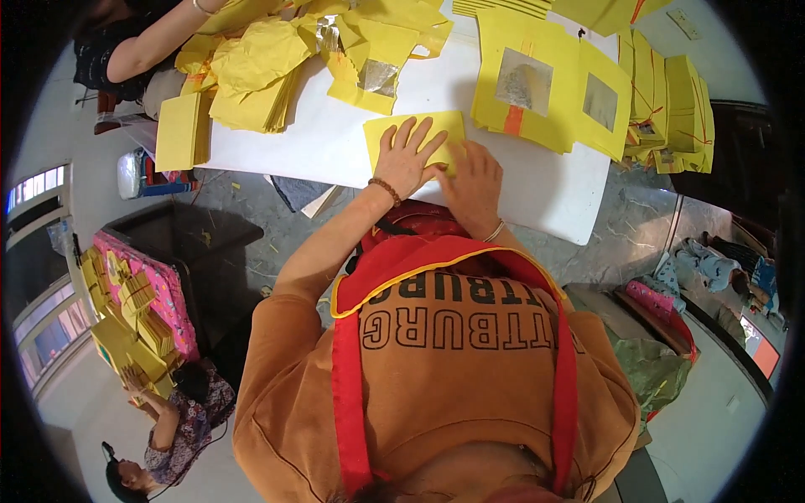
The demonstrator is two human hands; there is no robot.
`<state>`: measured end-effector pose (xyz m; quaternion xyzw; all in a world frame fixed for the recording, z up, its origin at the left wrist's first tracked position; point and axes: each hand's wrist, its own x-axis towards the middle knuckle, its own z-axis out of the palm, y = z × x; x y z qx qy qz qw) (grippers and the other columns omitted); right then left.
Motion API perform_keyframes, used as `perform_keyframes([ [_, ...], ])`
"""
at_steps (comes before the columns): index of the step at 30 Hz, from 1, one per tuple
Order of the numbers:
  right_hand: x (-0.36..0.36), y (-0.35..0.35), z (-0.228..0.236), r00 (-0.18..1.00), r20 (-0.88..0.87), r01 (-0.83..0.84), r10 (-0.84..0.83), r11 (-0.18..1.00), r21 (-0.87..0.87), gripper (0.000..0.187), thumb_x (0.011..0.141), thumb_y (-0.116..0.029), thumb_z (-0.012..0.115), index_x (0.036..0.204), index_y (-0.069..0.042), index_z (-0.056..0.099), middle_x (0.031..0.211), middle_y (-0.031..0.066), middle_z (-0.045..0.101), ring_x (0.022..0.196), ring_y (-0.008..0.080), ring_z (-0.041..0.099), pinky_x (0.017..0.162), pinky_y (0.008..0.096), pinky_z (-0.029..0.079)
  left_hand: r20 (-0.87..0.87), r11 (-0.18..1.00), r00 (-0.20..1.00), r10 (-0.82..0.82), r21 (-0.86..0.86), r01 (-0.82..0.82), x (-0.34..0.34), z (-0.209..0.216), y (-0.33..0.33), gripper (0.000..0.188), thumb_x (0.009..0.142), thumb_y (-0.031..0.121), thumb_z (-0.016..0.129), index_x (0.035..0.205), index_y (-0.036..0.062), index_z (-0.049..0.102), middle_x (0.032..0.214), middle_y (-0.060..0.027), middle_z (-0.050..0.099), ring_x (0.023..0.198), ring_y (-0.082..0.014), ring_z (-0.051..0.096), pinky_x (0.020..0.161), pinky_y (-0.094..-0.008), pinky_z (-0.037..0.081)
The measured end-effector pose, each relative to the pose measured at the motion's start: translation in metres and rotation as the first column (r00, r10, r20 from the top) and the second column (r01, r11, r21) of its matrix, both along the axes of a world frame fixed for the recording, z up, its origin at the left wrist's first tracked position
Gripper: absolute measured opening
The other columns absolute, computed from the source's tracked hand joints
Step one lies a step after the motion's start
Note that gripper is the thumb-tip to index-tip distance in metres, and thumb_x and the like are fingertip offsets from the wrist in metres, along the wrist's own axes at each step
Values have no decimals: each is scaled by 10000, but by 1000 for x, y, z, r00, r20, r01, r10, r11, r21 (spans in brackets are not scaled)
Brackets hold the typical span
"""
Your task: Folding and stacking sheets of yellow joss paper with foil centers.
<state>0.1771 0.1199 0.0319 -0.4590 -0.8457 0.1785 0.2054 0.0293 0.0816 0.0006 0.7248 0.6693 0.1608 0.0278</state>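
Observation:
A yellow paper sheet [449,126] lies on the white tabletop in front of me, near its front edge. Flat across its middle rests my left hand [406,158], fingers spread, a beaded bracelet on the wrist. My right hand [473,183] touches the sheet's lower right edge. Its fingers are slightly bent and its thumb points toward my left hand. Whether any paper lies between that thumb and the fingers I cannot make out. Just right of my hands is a stack of yellow papers with a silver square [524,82] on top, marked by an orange band.
Crumpled yellow paper [260,54] and stacks [183,130] cover the table's left. Torn yellow wrapping [369,71] lies at centre back. Tied bundles [671,109] stand far right. A co-worker's arm [159,42] reaches in at upper left; another person [172,427] handles yellow stacks at lower left.

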Motion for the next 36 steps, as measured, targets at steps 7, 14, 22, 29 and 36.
perform_keyframes([
  [7, -31, 30, -19, 866, -78, -486, 494, 868, 102, 582, 752, -328, 549, 1225, -27, 392, 1298, 169, 338, 1215, 326, 300, 970, 481, 233, -4, 998, 999, -41, -44, 41, -2, -8, -1, 418, 738, 248, 488, 1130, 105, 515, 1274, -86, 379, 1231, -290, 258, 977, -479, 179],
  [14, -38, 26, -32, 911, -219, -366, 350, 930, -33, 583, 817, -333, 455, 1261, 18, 314, 1336, 194, 281, 1250, 320, 251, 1017, 439, 186, 887, 999, 461, -13, 33, -37, -30, -27, -3, 416, 714, 50, 502, 1128, 42, 461, 1184, -145, 450, 1158, -305, 371, 959, -408, 251],
  [22, -47, 21, -30, 930, 15, -367, 367, 930, 33, 571, 751, -332, 567, 1221, -46, 414, 1335, 165, 295, 1259, 313, 236, 1001, 466, 211, -21, 970, 990, -141, -205, 134, -62, 14, -17, 753, 725, 423, 601, 1320, 83, 289, 1353, -205, 244, 1256, -342, 218, 1008, -486, 148],
  [29, -44, 24, -26, 906, 234, -353, 353, 935, -42, 701, 737, -504, 518, 1262, -63, 368, 1350, 154, 279, 1265, 312, 222, 1011, 506, 160, -24, 957, 988, -156, -251, 145, -60, 13, -7, 829, 676, 514, 606, 1315, 86, 295, 1347, -211, 248, 1254, -349, 225, 998, -516, 143],
  [36, -49, 22, -28, 883, 304, -364, 357, 931, -35, 712, 754, -499, 505, 1292, -69, 323, 1372, 152, 239, 1284, 304, 184, 1028, 496, 111, 24, 955, 975, -219, -198, 220, -57, 24, -26, 781, 698, 469, 596, 1282, 33, 315, 1344, -173, 277, 1258, -297, 245, 1017, -467, 159],
])
